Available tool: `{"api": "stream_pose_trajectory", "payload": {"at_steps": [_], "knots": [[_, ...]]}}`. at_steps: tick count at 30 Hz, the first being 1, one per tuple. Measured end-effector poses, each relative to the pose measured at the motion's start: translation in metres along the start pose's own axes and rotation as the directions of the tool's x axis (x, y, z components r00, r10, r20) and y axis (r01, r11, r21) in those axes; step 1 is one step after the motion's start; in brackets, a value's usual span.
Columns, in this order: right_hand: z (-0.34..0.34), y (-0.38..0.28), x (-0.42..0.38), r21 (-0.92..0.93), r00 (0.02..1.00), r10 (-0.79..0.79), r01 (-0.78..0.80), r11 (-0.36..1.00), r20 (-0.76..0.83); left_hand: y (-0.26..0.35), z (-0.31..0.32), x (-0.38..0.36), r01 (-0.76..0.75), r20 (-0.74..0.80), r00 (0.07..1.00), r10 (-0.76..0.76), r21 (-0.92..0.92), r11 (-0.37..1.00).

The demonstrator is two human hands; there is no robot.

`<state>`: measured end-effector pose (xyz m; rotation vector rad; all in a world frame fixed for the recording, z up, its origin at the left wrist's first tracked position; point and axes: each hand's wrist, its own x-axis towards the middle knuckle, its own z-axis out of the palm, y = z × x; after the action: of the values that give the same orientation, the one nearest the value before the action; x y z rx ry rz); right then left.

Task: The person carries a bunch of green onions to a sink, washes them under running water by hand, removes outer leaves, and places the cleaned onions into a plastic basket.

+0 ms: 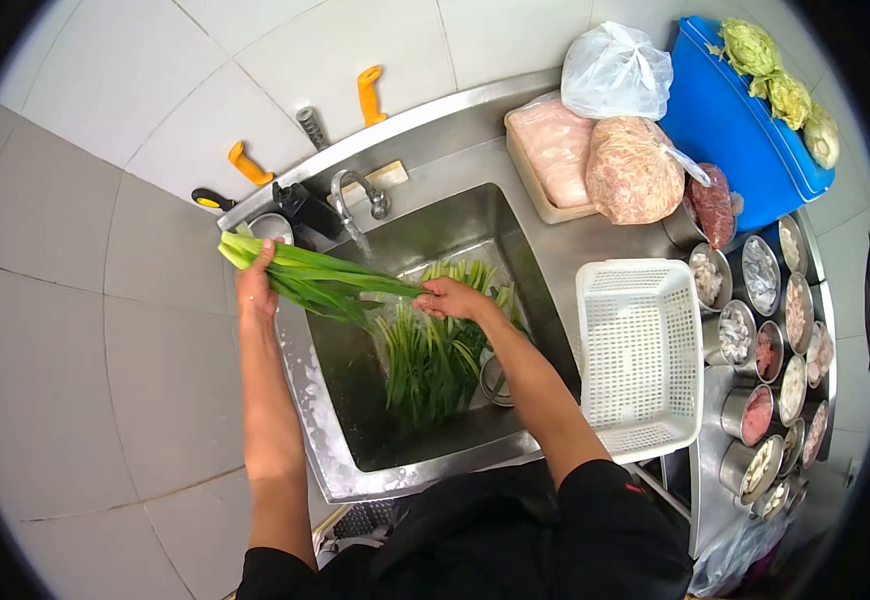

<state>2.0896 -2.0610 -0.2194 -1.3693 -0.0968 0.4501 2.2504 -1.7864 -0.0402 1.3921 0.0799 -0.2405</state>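
A bunch of long green leafy stalks (330, 272) stretches between my hands above the sink (355, 440). My left hand (257, 283) is closed round the pale thick end, at the sink's left edge. Near the leaf tips, my right hand (447, 299) grips the same bunch over the middle of the sink. More green stalks (430, 370) lie in the sink below, beside a round metal container (496, 380). Water runs from the curved faucet (355, 195) behind the bunch.
To the right stands a white perforated basket (640, 350). Behind it are a tray of pale meat (552, 150), bagged meat (635, 170) and a blue bin (735, 120). Several metal cups of food (757, 415) line the far right. A black bottle (307, 210) stands by the faucet.
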Motion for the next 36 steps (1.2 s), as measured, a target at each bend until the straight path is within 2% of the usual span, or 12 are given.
{"api": "stream_pose_trajectory", "payload": {"at_steps": [6, 8, 12, 13, 16, 20, 26, 28, 30, 33, 35, 36], "knots": [[0.018, 0.039, 0.009, 0.079, 0.969, -0.159, 0.176, 0.981, -0.187, 0.02, -0.012, -0.011, -0.066, -0.06, 0.996, 0.061, -0.076, 0.995], [0.017, 0.044, -0.008, 0.621, 0.934, -0.036, 0.266, 0.737, -0.356, 0.008, -0.011, -0.013, -0.121, -0.142, 0.984, 0.112, -0.057, 0.991], [0.008, 0.118, -0.014, 0.69, 0.631, 0.433, 0.233, 0.686, -0.644, 0.003, -0.014, -0.015, -0.106, -0.172, 0.981, 0.092, -0.076, 0.991], [0.018, 0.124, -0.016, 0.017, 0.375, 0.118, -0.262, 0.965, -0.92, -0.001, -0.013, -0.017, -0.105, -0.178, 0.98, 0.089, -0.078, 0.991], [0.027, 0.071, -0.013, -0.568, 0.343, -0.453, -0.467, 0.678, -0.823, -0.011, 0.0, -0.019, -0.06, -0.169, 0.983, 0.067, 0.046, 0.997], [0.072, -0.043, 0.004, -0.626, 0.607, -0.643, 0.286, 0.725, -0.467, -0.018, 0.024, -0.024, -0.073, -0.144, 0.986, 0.082, 0.069, 0.995], [0.079, -0.046, 0.036, -0.799, 0.533, -0.784, 0.295, 0.525, -0.319, -0.017, 0.028, -0.036, -0.029, -0.153, 0.987, 0.039, 0.067, 0.997], [0.085, -0.037, 0.028, -0.045, 0.673, -0.309, 0.379, 0.924, -0.673, -0.023, 0.029, -0.043, -0.039, -0.194, 0.978, 0.07, 0.162, 0.986], [0.053, 0.019, 0.032, 0.327, 0.468, 0.069, 0.497, 0.804, -0.881, -0.032, 0.023, -0.042, -0.048, -0.201, 0.977, 0.066, 0.093, 0.994], [0.02, 0.063, -0.016, -0.289, 0.599, 0.01, -0.401, 0.869, -0.801, -0.025, 0.022, -0.048, -0.052, -0.14, 0.988, 0.06, 0.06, 0.997], [0.029, 0.032, -0.044, -0.418, 0.499, -0.06, -0.647, 0.639, -0.864, 0.0, 0.052, -0.067, 0.082, 0.026, 0.996, -0.09, 0.225, 0.971], [0.033, -0.003, -0.067, -0.448, 0.633, -0.158, -0.329, 0.832, -0.758, 0.011, 0.075, -0.079, 0.108, 0.104, 0.986, -0.133, 0.213, 0.971]]}}
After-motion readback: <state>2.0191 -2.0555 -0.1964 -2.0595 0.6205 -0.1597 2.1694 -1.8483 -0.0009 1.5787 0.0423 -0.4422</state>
